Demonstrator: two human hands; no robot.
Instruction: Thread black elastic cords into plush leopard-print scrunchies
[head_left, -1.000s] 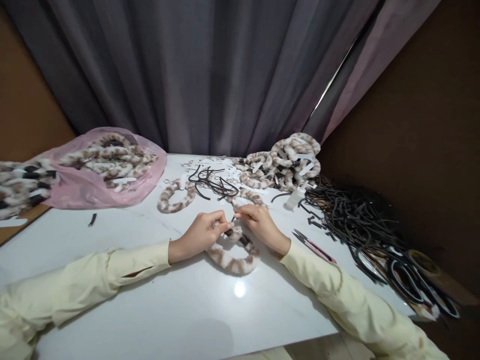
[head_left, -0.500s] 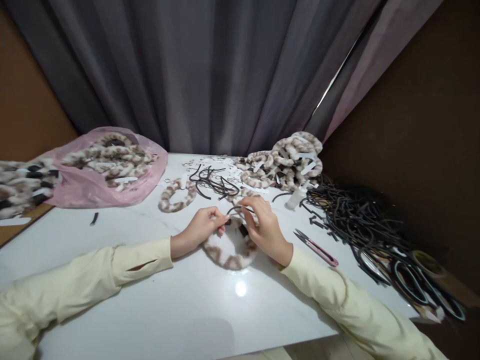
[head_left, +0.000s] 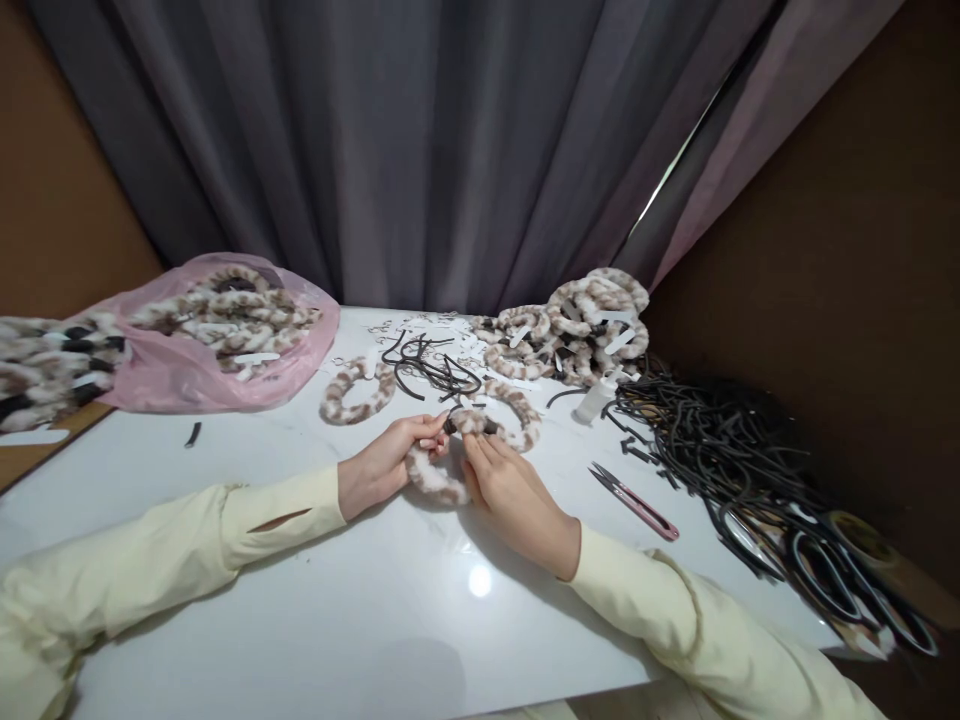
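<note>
A fluffy white-and-brown ring [head_left: 435,483] with dark patches is held between both hands above the table. My left hand [head_left: 390,458] pinches the ring's left side at a dark spot. My right hand [head_left: 514,485] is closed on its right side, fingers pressed together over the fur; the fingers hide part of the ring. Just behind lies another fluffy ring [head_left: 525,415], and a third fluffy ring [head_left: 358,395] with a white tag lies to the left. Thin black cords [head_left: 431,368] lie tangled beyond the hands.
A pink plastic bag [head_left: 300,375] full of fluffy rings stands at the left. At back right is a heap of tagged rings [head_left: 592,300]. A small bottle [head_left: 595,400], pink thread snips [head_left: 637,505], a big pile of black cords [head_left: 712,430] and scissors [head_left: 825,570] lie rightward.
My right hand has come down from the raised black cord onto the ring's right side. The ring is bunched closer together; my left hand keeps its pinch.
</note>
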